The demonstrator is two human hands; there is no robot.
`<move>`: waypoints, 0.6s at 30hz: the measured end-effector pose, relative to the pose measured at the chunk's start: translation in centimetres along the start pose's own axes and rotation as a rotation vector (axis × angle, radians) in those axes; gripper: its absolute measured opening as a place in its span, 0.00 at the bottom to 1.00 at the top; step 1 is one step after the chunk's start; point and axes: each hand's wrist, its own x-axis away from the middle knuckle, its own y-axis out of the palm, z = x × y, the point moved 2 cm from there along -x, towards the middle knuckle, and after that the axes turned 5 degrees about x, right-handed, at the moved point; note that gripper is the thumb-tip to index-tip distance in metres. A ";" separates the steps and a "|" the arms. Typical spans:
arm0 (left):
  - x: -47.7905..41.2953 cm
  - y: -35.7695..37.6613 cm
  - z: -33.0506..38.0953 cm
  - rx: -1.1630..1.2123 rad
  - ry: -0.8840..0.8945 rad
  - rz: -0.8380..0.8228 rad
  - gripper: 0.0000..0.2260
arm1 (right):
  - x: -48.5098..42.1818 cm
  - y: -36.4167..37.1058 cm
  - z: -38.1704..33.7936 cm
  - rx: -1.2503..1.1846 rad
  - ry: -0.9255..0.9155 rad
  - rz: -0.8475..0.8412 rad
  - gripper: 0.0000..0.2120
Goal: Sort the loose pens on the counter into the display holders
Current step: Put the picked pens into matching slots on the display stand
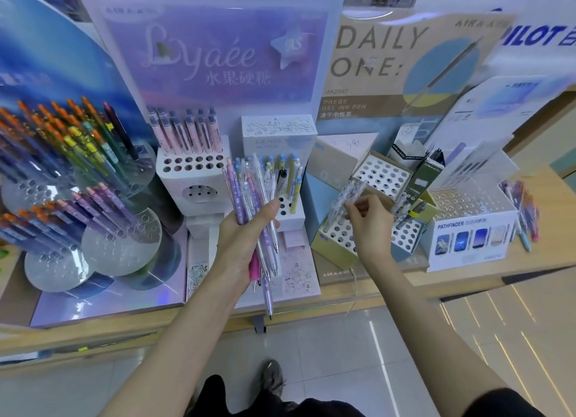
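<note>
1. Your left hand is curled round a bundle of pens. The thumb presses across the barrels, which are purple, clear and pink. The clip ends fan out toward the far side and the tips point down toward you.
2. Your right hand pinches one patterned pen between thumb and fingertips. The pen is tilted and blurred.
3. That pen is over the white perforated holder in the yellow-green box, right of centre. You cannot tell whether its tip sits in a hole.
4. Loose pens lie on the counter at the far right edge, just beside the Pathfinder box.
5. Left of your left hand, a white block holder carries upright pink pens.
6. At the far left, round acrylic stands hold orange, yellow and purple pens, all leaning.
</note>
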 end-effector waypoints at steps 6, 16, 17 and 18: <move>0.0 0.2 0.0 -0.001 0.001 -0.014 0.07 | 0.6 -1.3 -2.0 0.121 0.129 -0.083 0.13; 0.4 -0.4 0.7 -0.009 0.050 -0.139 0.12 | 5.9 -0.4 -12.0 -0.526 0.034 -0.468 0.11; 0.4 -0.6 0.7 -0.025 0.051 -0.153 0.13 | 5.4 -0.1 -12.7 -0.531 0.034 -0.473 0.13; 0.4 -0.9 0.6 -0.037 0.054 -0.160 0.13 | 5.0 0.4 -13.2 -0.516 0.030 -0.492 0.14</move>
